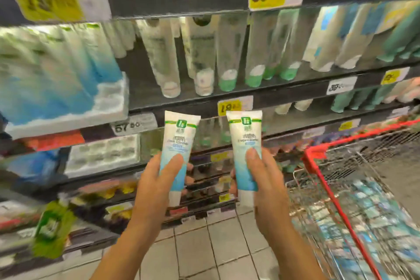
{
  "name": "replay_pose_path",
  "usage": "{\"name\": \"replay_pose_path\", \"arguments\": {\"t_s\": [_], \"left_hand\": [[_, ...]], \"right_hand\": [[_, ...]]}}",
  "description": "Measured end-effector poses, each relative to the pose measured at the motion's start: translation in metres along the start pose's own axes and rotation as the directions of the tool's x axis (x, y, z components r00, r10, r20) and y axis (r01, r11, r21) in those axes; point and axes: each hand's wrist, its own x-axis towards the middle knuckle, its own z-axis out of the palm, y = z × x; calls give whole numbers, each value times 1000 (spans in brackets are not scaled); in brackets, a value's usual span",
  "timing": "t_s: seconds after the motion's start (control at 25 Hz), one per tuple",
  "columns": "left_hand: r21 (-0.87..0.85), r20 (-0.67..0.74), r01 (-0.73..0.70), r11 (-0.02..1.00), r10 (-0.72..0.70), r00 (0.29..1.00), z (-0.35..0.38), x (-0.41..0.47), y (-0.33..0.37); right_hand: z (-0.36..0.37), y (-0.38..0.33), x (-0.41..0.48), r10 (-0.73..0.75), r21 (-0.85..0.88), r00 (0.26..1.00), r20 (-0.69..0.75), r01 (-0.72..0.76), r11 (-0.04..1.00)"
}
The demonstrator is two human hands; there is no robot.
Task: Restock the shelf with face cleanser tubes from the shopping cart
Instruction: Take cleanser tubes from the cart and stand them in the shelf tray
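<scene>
Both hands are up in front of the shelf [284,95]. The left hand [156,179] grips the left tube [179,143] and the right hand [266,186] grips the right tube [245,141]. They're soft, glossy plastic, flat crimped end up, round white cap down, thumbs across the fronts. A red-rimmed wire shopping cart [314,157] is at right, with blurry packs inside.
</scene>
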Motion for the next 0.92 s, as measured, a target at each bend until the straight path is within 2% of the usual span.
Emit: {"name": "replay_pose_path", "arguments": {"t_s": [0.24, 0.52, 0.72, 0.92], "left_hand": [[-74, -10, -77, 994, 76, 997, -59, -1, 17], [-139, -153, -104, 985, 82, 985, -90, -7, 26], [-240, -198, -136, 961, 88, 976, -101, -9, 33], [-262, -233, -161, 952, 100, 967, -107, -14, 35]], "right_hand": [[71, 5, 2, 1, 51, 991, 132, -8, 999], [107, 7, 9, 15, 86, 965, 260, -39, 996], [142, -15, 31, -42, 67, 962, 272, 25, 997], [176, -44, 57, -194, 28, 938, 288, 194, 981]]}}
